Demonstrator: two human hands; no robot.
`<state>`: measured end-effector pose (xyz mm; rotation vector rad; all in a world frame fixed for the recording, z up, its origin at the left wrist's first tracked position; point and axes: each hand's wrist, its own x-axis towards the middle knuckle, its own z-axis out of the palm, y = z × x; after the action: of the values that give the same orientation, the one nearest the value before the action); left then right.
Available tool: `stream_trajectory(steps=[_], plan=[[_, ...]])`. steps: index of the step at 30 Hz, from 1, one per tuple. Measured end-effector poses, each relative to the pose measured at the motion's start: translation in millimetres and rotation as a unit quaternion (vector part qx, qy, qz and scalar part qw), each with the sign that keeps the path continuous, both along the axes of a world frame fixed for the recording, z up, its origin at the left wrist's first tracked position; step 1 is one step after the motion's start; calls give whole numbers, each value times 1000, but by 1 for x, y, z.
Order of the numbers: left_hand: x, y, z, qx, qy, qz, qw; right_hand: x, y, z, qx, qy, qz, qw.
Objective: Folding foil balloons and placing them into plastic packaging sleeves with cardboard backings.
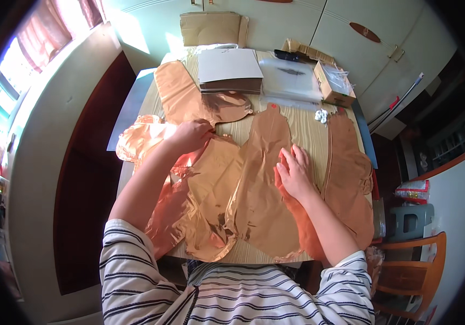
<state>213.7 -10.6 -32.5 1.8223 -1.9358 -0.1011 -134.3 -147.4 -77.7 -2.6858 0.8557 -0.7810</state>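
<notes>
Several flat, uninflated rose-gold foil balloons lie across the wooden-topped table. My left hand [193,135] is closed at the upper edge of a crinkled foil balloon [211,184] left of the middle; its fingertips are partly hidden. Beside it, a long foil balloon [267,189] with a small red mark at its top lies flat. My right hand [296,170] rests by that balloon's right edge, fingers spread and slightly bent. Under the right wrist runs an orange piece of material [304,225]; whether it is separate from the foil I cannot tell.
A bent foil balloon [175,86] lies at the back left, another [346,179] at the right. Behind are a stack of white-topped sheets [230,65], clear plastic packets [289,78], an open box [335,86] and a small white cluster [321,116]. A wooden chair [433,260] stands right.
</notes>
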Motion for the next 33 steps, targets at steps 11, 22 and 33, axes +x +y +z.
stream_trajectory(steps=[11, 22, 33], plan=[[4, -7, 20, 91, 80, 131, 984, 100, -19, 43, 93, -83, 155, 980], [16, -15, 27, 26, 104, 118, 987, 197, -12, 26, 108, 8, 181, 978], [7, 2, 16, -119, -9, -29, 992, 211, -18, 31, 173, -27, 160, 971]])
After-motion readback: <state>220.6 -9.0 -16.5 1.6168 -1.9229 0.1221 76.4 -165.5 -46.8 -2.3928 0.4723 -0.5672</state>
